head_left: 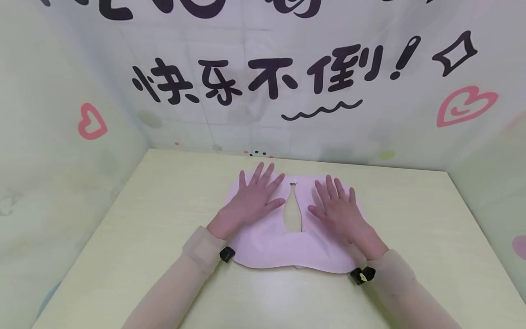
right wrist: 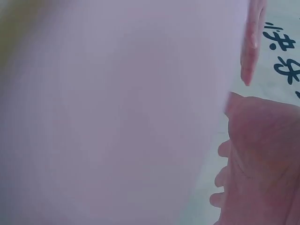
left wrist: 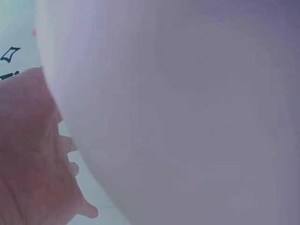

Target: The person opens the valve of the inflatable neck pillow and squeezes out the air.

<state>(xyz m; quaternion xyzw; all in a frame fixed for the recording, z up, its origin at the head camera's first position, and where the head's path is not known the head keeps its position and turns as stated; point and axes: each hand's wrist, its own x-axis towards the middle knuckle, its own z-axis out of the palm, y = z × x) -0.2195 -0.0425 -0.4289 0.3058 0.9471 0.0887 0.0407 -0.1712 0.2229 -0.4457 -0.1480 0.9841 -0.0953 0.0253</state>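
While both palms lie flat, a pale pink sheet [head_left: 283, 246] is pressed to the table [head_left: 144, 237] beneath them.

With fingers straight and spread, the left hand [head_left: 255, 196] rests on the sheet's left half and the right hand [head_left: 339, 212] on its right half; neither curls round or pinches anything. Between the two thumbs runs a narrow, bottle-shaped cut-out [head_left: 292, 212] through which the yellowish tabletop shows. The sheet sits around the middle of the table, its rounded near edge just beside both wrists, each of which carries a small black camera mount under a beige sleeve. From the wrist views the sheet fills nearly the whole picture as a blurred pinkish surface, with the heel of each hand at its edge. Behind the table stands a pale backdrop [head_left: 287, 82] bearing black characters and pink hearts.
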